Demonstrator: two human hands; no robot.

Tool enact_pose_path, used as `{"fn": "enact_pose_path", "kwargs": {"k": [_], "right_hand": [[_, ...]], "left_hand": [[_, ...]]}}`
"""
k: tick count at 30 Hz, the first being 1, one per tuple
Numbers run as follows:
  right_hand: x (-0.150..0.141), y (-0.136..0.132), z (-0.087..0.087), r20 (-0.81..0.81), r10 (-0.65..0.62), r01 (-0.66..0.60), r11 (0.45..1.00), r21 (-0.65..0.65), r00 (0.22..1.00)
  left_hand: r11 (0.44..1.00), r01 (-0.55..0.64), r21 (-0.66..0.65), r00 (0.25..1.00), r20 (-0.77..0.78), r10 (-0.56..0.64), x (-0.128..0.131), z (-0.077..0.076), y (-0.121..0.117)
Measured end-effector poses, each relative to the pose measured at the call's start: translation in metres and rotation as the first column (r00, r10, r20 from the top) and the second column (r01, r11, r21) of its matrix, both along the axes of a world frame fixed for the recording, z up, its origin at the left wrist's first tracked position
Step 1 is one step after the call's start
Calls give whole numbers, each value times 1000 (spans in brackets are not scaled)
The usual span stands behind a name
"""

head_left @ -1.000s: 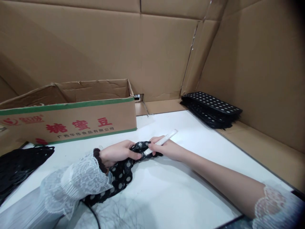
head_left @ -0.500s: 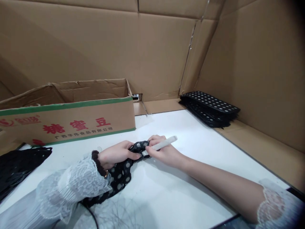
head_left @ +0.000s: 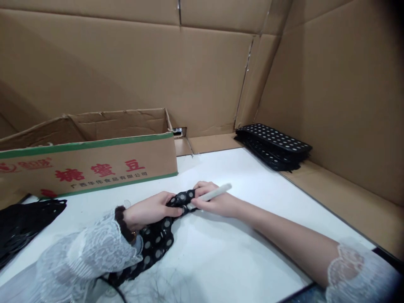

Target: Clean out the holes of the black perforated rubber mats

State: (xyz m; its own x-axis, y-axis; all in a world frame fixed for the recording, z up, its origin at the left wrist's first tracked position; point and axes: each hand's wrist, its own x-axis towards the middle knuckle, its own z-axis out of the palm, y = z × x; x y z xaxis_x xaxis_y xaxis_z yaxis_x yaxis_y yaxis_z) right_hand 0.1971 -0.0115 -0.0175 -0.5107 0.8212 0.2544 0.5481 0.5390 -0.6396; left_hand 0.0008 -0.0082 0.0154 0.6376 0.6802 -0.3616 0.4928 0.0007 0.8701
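Observation:
A black fabric piece with pale polka dots [head_left: 158, 242] lies bunched on the white table, running from under my left forearm up to both hands. My left hand [head_left: 150, 210] is closed on its upper part, the thumb pressing on top. Just to the right, my right hand [head_left: 217, 205] grips a slim white pen-like stick [head_left: 216, 192], which slants down to the left onto the fabric. Its tip sits near my right thumb at the cloth and is hard to make out. The right fingers also touch the fabric's end.
An open cardboard box with green edges and red lettering [head_left: 110, 162] stands at the back left. A pile of black material [head_left: 28, 223] lies at the left edge. Stacked black dotted pieces [head_left: 274, 145] rest at the back right. Cardboard walls [head_left: 135, 67] enclose the table [head_left: 246, 256].
The view has tilted and shifted slightly, so everything sits a little further left. Both hands keep their hold on the fabric and the stick, with hardly any movement between them.

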Motion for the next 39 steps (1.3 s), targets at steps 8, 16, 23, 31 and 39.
{"fn": "enact_pose_path", "kwargs": {"k": [8, 16, 23, 31, 39], "right_hand": [[10, -1, 8, -248, -92, 19, 959, -284, 964], [10, 4, 6, -236, -181, 131, 968, -213, 955], [7, -2, 3, -261, -82, 23, 975, -222, 962], [8, 2, 3, -235, -129, 79, 974, -213, 963], [6, 0, 4, -224, -167, 121, 971, -206, 960]], "left_hand": [[899, 120, 422, 959, -284, 5, -9, 8, 11], [873, 163, 461, 903, -426, 56, -25, 17, 19], [518, 446, 730, 700, -645, 306, -18, 6, 6], [515, 394, 761, 735, -597, 320, -15, -7, 14], [665, 145, 733, 970, -237, 50, 9, -19, 2]]}}
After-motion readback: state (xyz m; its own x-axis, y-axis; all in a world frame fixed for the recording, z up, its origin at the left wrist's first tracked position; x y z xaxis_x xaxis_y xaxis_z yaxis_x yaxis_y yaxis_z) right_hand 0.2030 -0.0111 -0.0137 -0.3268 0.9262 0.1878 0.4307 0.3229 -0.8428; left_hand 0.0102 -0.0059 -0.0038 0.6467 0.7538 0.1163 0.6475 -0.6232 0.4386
